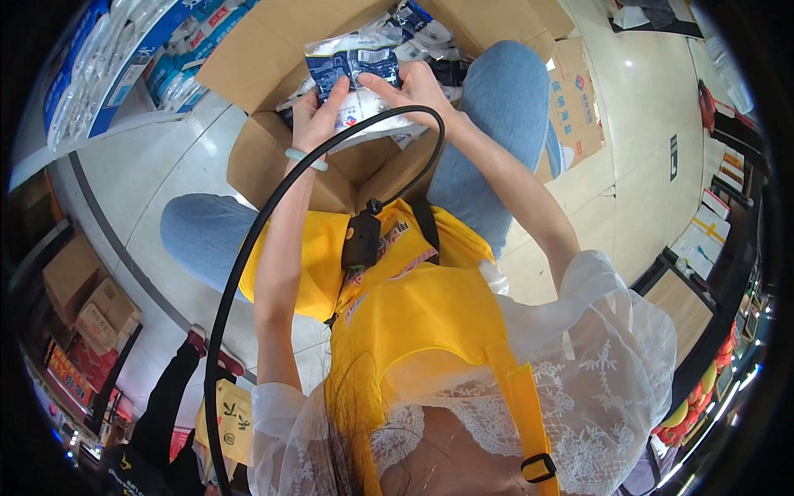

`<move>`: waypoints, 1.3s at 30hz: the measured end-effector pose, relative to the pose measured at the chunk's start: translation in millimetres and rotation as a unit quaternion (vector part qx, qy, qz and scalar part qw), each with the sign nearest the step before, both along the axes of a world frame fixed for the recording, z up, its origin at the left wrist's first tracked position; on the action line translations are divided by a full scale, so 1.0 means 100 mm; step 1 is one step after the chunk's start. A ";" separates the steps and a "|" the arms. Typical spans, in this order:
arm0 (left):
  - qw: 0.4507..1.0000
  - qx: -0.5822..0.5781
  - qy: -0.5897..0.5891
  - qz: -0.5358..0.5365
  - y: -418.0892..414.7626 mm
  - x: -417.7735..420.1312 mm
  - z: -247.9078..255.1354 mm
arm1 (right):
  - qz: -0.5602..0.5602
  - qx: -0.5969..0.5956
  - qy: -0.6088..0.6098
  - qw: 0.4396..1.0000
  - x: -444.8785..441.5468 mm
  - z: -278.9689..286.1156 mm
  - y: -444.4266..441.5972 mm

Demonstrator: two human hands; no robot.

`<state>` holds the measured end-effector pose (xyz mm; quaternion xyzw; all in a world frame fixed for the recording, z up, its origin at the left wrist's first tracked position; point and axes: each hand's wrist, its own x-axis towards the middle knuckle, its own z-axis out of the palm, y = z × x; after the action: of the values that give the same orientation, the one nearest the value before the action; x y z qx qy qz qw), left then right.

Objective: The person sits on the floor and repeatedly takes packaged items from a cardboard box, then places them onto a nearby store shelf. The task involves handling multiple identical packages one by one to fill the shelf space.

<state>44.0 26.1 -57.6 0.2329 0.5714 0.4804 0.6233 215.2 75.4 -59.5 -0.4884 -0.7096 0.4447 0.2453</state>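
Both hands grip a clear plastic packet with white contents and a dark blue printed panel that bears a barcode. My left hand, with a pale green bangle at the wrist, holds its left side, thumb on top. On the right edge is my right hand, its thumb pressed across the blue panel. The packet is above an open cardboard carton between my knees. Inside that carton lie more blue-and-white packets, partly hidden by my hands and the held packet.
A shelf display of packets stands at upper left. Flattened printed cardboard lies on the tiled floor beyond my right knee. A black cable arcs over my left forearm. At lower left are stacked cartons and another person's dark-clothed leg.
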 end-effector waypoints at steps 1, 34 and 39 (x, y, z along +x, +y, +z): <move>1.000 0.005 0.011 0.010 -0.02 0.01 -0.02 | 0.018 0.080 -0.030 0.996 0.00 0.01 -0.02; 0.993 -0.008 -0.104 0.057 -0.01 0.06 0.04 | -0.154 -0.366 0.288 0.871 -0.17 0.10 -0.04; 0.989 -0.042 -0.097 0.107 0.05 0.01 -0.05 | -0.045 -0.440 0.253 0.860 -0.11 0.06 0.00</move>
<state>44.9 30.7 -62.9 0.0965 0.5494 0.5402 0.6301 203.8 75.4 -53.0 -0.4474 -0.3310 0.8075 0.1955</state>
